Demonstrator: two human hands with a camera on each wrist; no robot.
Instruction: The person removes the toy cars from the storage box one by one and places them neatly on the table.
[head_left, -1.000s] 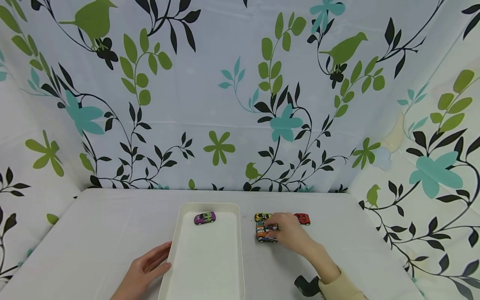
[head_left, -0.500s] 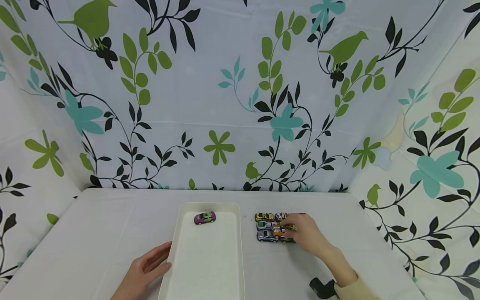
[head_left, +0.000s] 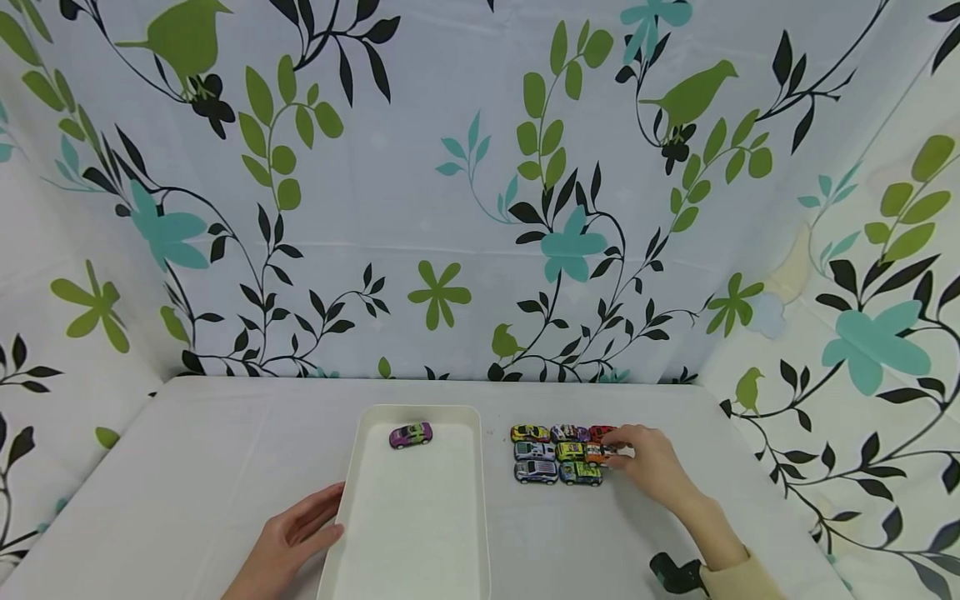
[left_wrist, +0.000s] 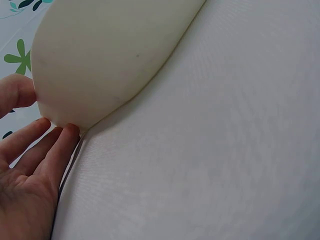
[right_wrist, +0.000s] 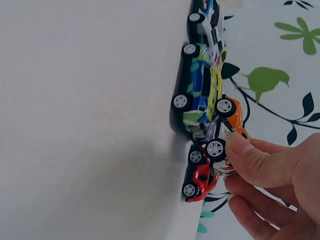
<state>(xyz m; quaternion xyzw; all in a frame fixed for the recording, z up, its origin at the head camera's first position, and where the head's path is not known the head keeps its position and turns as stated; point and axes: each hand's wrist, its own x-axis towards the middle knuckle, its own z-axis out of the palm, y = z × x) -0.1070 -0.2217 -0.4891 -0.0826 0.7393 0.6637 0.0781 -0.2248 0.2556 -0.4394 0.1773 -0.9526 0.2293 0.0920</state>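
Observation:
My right hand [head_left: 651, 462] pinches an orange and white toy car [right_wrist: 223, 137] between thumb and fingers. The held car is above the table, at the right end of the middle row of toy cars. Below it in the right wrist view are a red toy car [right_wrist: 202, 176] and a blue-green toy car [right_wrist: 199, 95]. My left hand [head_left: 288, 537] touches the left side of a white tray [head_left: 408, 525] with its thumb and fingertips, the fingers fairly straight. A purple and green toy car [head_left: 410, 435] sits at the far end inside the tray.
Several toy cars stand side by side in rows, among them a yellow one [head_left: 529, 433] and a silver one [head_left: 536, 472]. White cloth covers the table [head_left: 187, 467]. Patterned curtains [head_left: 420, 200] enclose its back and sides. A black device [head_left: 675, 573] is on the right wrist.
My right hand has moved right with the orange and white toy car, from over the left end of the rows to their right end. The left hand and tray have stayed put.

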